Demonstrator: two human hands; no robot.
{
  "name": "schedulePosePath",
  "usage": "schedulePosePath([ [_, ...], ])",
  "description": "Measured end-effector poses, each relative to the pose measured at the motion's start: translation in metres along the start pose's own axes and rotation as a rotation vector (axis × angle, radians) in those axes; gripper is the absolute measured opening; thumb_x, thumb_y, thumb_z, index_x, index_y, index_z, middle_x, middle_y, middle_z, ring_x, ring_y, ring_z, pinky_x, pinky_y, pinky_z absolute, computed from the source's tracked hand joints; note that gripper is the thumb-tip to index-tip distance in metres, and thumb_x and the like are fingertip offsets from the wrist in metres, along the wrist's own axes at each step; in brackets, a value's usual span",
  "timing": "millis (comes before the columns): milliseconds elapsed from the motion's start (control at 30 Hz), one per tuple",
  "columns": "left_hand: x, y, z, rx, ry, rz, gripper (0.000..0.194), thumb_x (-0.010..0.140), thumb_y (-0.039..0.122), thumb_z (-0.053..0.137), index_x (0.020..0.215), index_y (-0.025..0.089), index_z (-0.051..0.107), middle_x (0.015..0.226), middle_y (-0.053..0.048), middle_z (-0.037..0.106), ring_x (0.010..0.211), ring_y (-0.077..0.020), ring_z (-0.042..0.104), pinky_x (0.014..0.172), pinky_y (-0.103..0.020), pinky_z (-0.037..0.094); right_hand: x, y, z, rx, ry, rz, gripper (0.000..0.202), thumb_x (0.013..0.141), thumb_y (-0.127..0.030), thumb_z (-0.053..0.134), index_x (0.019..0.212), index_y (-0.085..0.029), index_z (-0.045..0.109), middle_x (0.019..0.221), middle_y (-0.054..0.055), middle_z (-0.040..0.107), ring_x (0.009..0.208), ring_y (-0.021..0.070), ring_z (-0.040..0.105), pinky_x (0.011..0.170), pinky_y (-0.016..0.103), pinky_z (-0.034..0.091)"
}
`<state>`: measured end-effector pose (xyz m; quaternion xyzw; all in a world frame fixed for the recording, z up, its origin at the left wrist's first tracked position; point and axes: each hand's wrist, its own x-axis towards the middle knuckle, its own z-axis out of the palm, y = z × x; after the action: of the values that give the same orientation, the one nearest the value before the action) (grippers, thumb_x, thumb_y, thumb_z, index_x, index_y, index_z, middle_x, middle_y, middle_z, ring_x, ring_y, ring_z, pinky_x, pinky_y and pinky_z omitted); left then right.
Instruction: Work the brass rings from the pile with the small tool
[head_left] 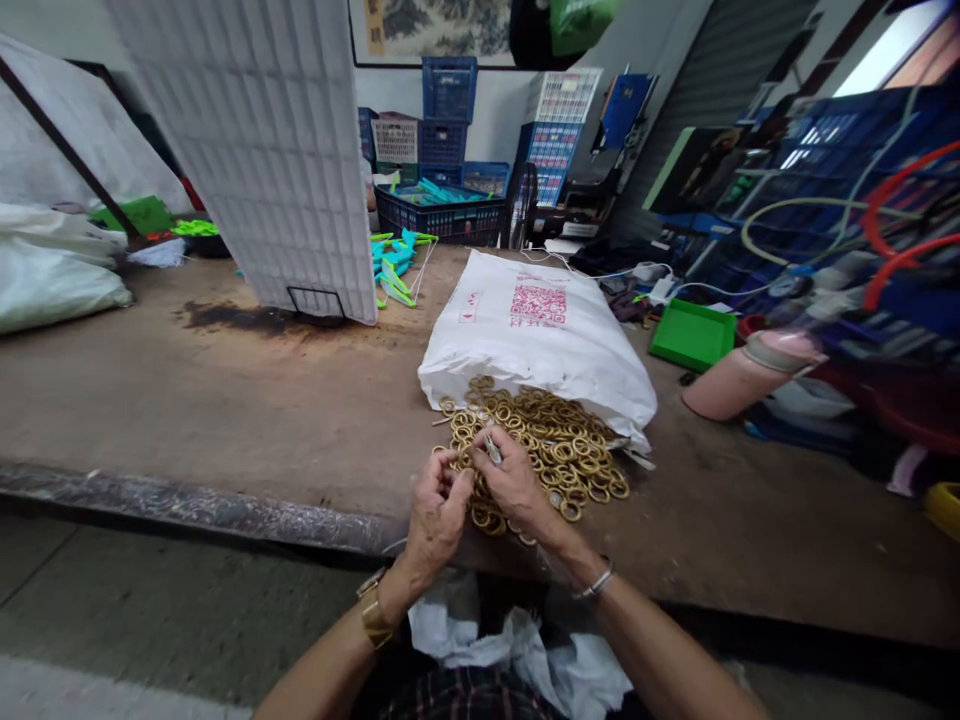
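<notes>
Many brass-coloured rings [577, 455] spill from the open mouth of a white woven sack [480, 330] onto the brown table [300, 410]. My left hand [437, 505], with a gold watch at the wrist, is at the near left edge of the pile, its fingers curled around a ring. Just beside it, my right hand [514, 480] is closed on a small metal tool [492, 449] that looks silvery. The fingertips of both hands nearly meet over the rings. What lies between them is too small to make out.
A tall white ribbed panel [277, 160] stands at the back left. Behind the sack are teal and green plastic pieces [396, 265] and stacked crates [446, 130]. To the right are a green tray [693, 335] and a pink bottle [724, 385]. White bags [56, 265] lie far left.
</notes>
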<state>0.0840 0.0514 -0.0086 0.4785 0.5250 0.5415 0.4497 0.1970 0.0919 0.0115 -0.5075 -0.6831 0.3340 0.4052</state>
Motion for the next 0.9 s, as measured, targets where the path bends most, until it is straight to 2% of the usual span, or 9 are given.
schedulePosePath([
  [67,-0.01,0.008,0.003,-0.069,-0.038,-0.053,0.029,0.075,0.043,0.054,0.087,0.016,0.055,0.064,0.003,0.052,0.052,-0.0081,0.045,0.05,-0.02,0.038,-0.016,-0.003,-0.002,0.052,0.014,0.032,0.011,0.078,-0.029,0.044,0.073,-0.02,0.048,0.068,-0.003,0.05,0.065,0.0117,0.047,0.062,0.022,0.038],
  [167,-0.023,0.009,0.006,-0.056,-0.023,-0.064,0.027,0.078,0.042,0.051,0.076,0.016,0.056,0.058,0.004,0.048,0.048,-0.0069,0.04,0.047,-0.019,0.034,-0.037,-0.005,-0.006,0.086,0.032,0.068,0.014,0.079,-0.032,0.045,0.072,-0.02,0.048,0.066,-0.003,0.048,0.063,0.0111,0.045,0.06,0.021,0.037],
  [267,-0.036,0.004,0.004,0.1,-0.052,0.029,0.021,0.081,0.034,0.049,0.073,0.016,0.056,0.059,0.003,0.05,0.052,-0.0083,0.044,0.051,-0.02,0.037,-0.056,-0.004,-0.014,0.077,0.018,0.094,0.018,0.08,-0.035,0.046,0.073,-0.02,0.049,0.065,-0.003,0.048,0.062,0.0108,0.044,0.059,0.021,0.036],
  [467,-0.059,-0.002,0.001,0.406,-0.217,0.3,0.013,0.081,0.024,0.049,0.076,0.017,0.059,0.065,0.0,0.058,0.059,-0.0115,0.052,0.06,-0.023,0.04,-0.09,0.003,-0.023,0.053,-0.073,0.138,0.026,0.083,-0.04,0.044,0.074,-0.018,0.053,0.067,-0.003,0.05,0.064,0.0107,0.045,0.06,0.021,0.035],
  [567,-0.066,0.0,0.003,0.43,-0.256,0.324,0.013,0.08,0.024,0.049,0.075,0.017,0.059,0.065,0.0,0.058,0.058,-0.0113,0.051,0.059,-0.024,0.04,-0.101,0.008,-0.022,0.096,-0.07,0.169,0.029,0.083,-0.041,0.043,0.066,-0.018,0.05,0.062,-0.004,0.045,0.061,0.0099,0.041,0.059,0.021,0.034],
  [633,-0.07,0.003,0.006,0.384,-0.299,0.233,0.016,0.08,0.027,0.049,0.071,0.017,0.057,0.06,0.001,0.054,0.054,-0.0103,0.048,0.056,-0.023,0.038,-0.107,0.01,-0.022,0.137,-0.052,0.203,0.028,0.082,-0.039,0.043,0.065,-0.018,0.048,0.06,-0.005,0.042,0.059,0.0093,0.039,0.058,0.021,0.033],
  [733,-0.074,0.007,0.009,0.212,-0.409,-0.067,0.024,0.081,0.038,0.047,0.071,0.017,0.052,0.052,0.004,0.048,0.044,-0.0082,0.042,0.047,-0.021,0.035,-0.113,0.013,-0.023,0.186,-0.038,0.251,0.025,0.081,-0.037,0.044,0.064,-0.018,0.046,0.058,-0.005,0.04,0.057,0.0088,0.037,0.055,0.021,0.031],
  [800,-0.077,0.008,0.011,0.066,-0.489,-0.246,0.029,0.08,0.045,0.046,0.072,0.016,0.049,0.052,0.004,0.049,0.04,-0.0068,0.04,0.043,-0.02,0.032,-0.116,0.014,-0.024,0.197,-0.026,0.264,0.023,0.08,-0.035,0.044,0.064,-0.018,0.046,0.058,-0.005,0.04,0.057,0.0088,0.037,0.054,0.021,0.031],
  [900,-0.079,0.007,0.012,-0.114,-0.549,-0.374,0.032,0.077,0.048,0.051,0.073,0.016,0.048,0.06,0.003,0.054,0.042,-0.0054,0.042,0.043,-0.019,0.033,-0.119,0.016,-0.025,0.2,-0.02,0.264,0.021,0.079,-0.033,0.045,0.064,-0.018,0.046,0.058,-0.005,0.041,0.057,0.0089,0.038,0.055,0.021,0.032],
])
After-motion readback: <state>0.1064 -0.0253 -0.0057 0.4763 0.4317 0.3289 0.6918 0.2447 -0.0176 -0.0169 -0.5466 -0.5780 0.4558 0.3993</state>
